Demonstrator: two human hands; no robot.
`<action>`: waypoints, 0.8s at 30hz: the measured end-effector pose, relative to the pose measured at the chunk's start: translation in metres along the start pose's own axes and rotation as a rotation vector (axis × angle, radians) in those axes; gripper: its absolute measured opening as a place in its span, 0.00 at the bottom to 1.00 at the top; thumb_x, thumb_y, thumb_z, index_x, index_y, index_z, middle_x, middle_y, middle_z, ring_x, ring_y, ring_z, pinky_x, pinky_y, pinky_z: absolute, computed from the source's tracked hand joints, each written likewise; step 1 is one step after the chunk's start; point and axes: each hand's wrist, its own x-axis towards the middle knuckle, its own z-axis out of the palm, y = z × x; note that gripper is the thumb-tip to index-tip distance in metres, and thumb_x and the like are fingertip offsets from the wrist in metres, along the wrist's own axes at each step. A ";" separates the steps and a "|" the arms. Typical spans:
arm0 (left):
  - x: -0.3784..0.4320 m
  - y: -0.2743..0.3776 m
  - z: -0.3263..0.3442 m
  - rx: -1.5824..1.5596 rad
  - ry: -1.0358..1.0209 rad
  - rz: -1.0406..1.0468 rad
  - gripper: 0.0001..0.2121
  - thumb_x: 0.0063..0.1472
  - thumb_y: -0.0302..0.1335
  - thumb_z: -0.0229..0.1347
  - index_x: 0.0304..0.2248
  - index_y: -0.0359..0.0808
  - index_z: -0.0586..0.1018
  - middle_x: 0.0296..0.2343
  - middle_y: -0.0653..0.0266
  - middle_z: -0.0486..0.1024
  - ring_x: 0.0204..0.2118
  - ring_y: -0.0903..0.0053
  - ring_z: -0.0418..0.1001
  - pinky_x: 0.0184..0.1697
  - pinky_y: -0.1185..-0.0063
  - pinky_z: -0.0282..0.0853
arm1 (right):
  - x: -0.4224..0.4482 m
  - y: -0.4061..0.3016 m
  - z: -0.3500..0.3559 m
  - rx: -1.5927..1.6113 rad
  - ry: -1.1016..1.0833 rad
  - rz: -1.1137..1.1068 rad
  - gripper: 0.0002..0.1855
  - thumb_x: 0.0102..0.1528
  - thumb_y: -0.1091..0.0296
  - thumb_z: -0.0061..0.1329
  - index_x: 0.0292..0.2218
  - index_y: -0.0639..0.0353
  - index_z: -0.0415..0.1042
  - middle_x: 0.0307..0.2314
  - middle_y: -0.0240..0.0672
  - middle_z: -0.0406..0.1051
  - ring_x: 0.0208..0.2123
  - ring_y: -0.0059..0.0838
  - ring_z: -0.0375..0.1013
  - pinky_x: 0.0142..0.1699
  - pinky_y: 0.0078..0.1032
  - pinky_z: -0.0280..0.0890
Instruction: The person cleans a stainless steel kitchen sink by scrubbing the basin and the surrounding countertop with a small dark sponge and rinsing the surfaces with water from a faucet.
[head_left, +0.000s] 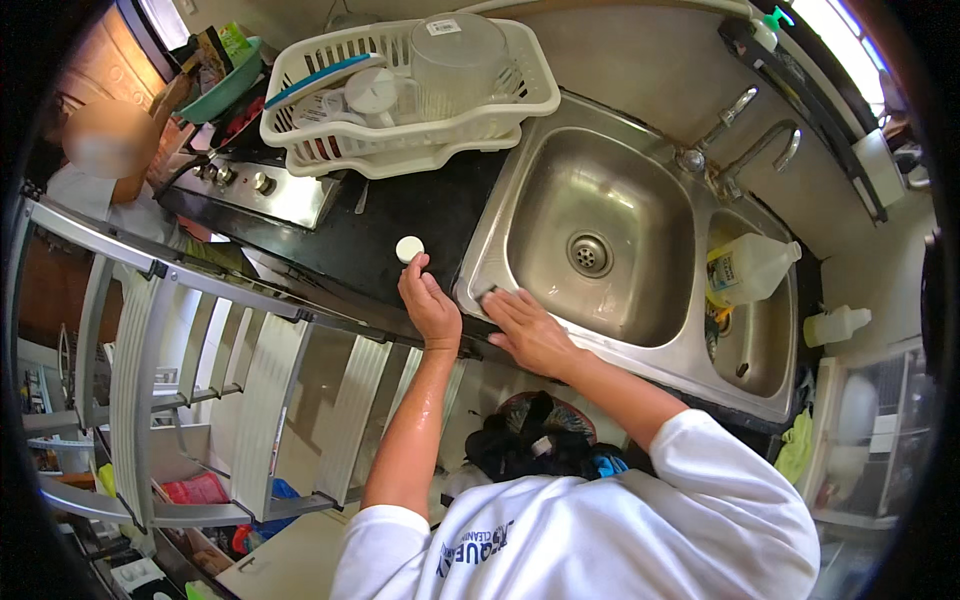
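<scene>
My right hand (529, 330) lies flat over the near left corner of the stainless steel sink (480, 247), slightly blurred. A small dark pad (487, 295) shows under its fingertips, mostly covered by the hand. At the counter's front edge is my left hand (433, 311), thumb and fingers a little apart, with nothing visible in it. Just beyond its fingertips sits a round white lid (409, 249) on the black countertop (420, 195); whether they touch is hard to tell. Water glistens on my left forearm.
A white dish rack (405, 142) full of plastic ware stands behind. Two faucets (724, 127) rise behind the sink. A large plastic jug (750, 270) lies in the small basin. An aluminium ladder (247, 405) is at left, with another person (112, 172) beyond, near the stove (259, 187).
</scene>
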 end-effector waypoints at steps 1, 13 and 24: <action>0.001 -0.001 -0.001 0.009 0.011 0.042 0.12 0.58 0.21 0.40 0.42 0.30 0.66 0.36 0.56 0.69 0.40 0.62 0.64 0.44 0.69 0.58 | -0.010 0.002 -0.003 0.006 0.010 -0.022 0.27 0.48 0.65 0.48 0.48 0.64 0.58 0.45 0.43 0.61 0.50 0.41 0.57 0.54 0.37 0.51; 0.002 -0.002 0.003 0.098 0.028 0.049 0.12 0.58 0.22 0.41 0.43 0.32 0.66 0.36 0.57 0.69 0.40 0.62 0.65 0.48 0.67 0.55 | 0.010 0.022 -0.006 0.196 0.222 -0.164 0.13 0.39 0.77 0.53 0.32 0.63 0.71 0.30 0.39 0.68 0.35 0.39 0.66 0.41 0.31 0.63; 0.003 -0.004 0.003 0.142 0.064 0.081 0.12 0.58 0.23 0.42 0.43 0.31 0.66 0.36 0.56 0.69 0.39 0.61 0.65 0.45 0.68 0.57 | 0.050 0.034 -0.009 0.075 0.244 0.321 0.07 0.52 0.70 0.41 0.30 0.63 0.68 0.26 0.47 0.69 0.29 0.47 0.69 0.32 0.35 0.64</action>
